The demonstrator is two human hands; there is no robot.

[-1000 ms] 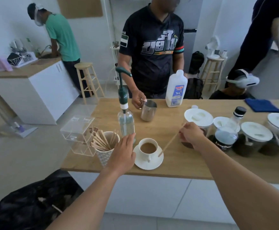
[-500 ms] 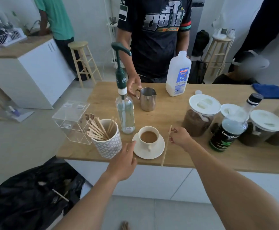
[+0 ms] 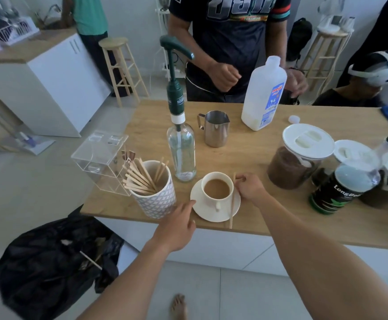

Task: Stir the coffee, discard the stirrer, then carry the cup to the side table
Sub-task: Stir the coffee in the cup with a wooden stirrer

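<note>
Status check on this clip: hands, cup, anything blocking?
Right hand pinching stirrer beside cup. Left hand open, fingertip at saucer rim. Coffee full, cup on saucer. Stirrer holder close left.

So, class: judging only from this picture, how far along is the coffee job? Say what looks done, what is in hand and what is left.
Done: nothing certain; the coffee looks evenly milky, but stirring cannot be confirmed. In hand: the right hand holds the stirrer beside the cup, over the saucer; the left hand reaches toward the saucer's edge. Left: dropping the stirrer into the black bin bag, then carrying the cup away.
</note>
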